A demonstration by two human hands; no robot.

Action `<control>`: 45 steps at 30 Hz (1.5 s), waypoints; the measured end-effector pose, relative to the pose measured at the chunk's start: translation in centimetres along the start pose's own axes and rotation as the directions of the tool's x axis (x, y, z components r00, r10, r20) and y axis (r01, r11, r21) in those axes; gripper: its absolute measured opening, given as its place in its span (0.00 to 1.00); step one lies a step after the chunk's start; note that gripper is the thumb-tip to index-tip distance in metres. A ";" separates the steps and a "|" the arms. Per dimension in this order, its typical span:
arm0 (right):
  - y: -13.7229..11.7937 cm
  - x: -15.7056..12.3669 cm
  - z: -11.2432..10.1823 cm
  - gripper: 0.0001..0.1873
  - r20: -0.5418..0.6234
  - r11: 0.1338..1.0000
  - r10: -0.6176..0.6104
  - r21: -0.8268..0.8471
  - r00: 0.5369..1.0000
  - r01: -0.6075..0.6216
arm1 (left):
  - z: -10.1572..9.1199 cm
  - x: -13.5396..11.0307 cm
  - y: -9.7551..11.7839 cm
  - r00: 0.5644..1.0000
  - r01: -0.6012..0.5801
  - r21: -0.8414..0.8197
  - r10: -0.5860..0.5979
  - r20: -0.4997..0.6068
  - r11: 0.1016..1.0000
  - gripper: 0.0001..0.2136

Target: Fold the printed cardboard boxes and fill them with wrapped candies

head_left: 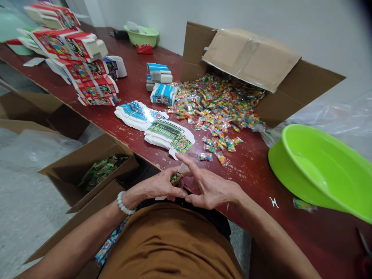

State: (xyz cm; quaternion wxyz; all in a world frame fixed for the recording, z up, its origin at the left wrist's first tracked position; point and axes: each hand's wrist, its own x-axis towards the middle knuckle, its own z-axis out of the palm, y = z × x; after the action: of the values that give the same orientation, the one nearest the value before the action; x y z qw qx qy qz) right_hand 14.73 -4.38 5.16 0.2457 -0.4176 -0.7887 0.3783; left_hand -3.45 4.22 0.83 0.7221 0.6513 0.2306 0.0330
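Note:
My left hand (162, 185) and my right hand (207, 188) meet at the near edge of the red-brown table (261, 170). Between them they pinch a small green printed carton (176, 177), mostly hidden by the fingers. The right index finger sticks out toward a stack of flat green cartons (168, 133). A stack of flat blue cartons (136, 114) lies just left of it. Loose wrapped candies (217, 104) spill from a tipped cardboard box (255, 58) behind them.
A lime green basin (322, 170) leans at the right. Folded blue boxes (162, 83) and piled red boxes (78, 62) stand at the back left. An open cardboard box (95, 170) with green packs sits on the floor at the left. A green bowl (142, 35) is far back.

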 end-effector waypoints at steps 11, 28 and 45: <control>3.2 1.2 4.1 0.19 -0.572 0.905 0.394 0.377 0.720 -0.197 | 1.5 1.2 -0.4 0.929 -0.039 -0.115 -0.006 -0.370 0.993 0.13; 3.2 2.5 5.7 0.18 -0.680 0.752 0.500 0.648 0.537 0.122 | 2.9 -0.5 -0.5 0.758 -0.349 -0.026 0.266 -0.595 0.937 0.27; 4.2 0.2 4.0 0.08 -0.689 0.899 0.360 0.437 0.628 -0.035 | 3.0 0.0 -0.5 0.852 -0.259 -0.362 0.035 -0.522 0.896 0.25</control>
State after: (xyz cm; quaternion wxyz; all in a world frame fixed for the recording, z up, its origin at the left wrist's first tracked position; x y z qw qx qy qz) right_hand 13.77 -4.21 -0.57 0.5838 -0.5658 -0.4719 0.3410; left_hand -2.40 1.36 0.46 0.7545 0.4655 0.3463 0.3068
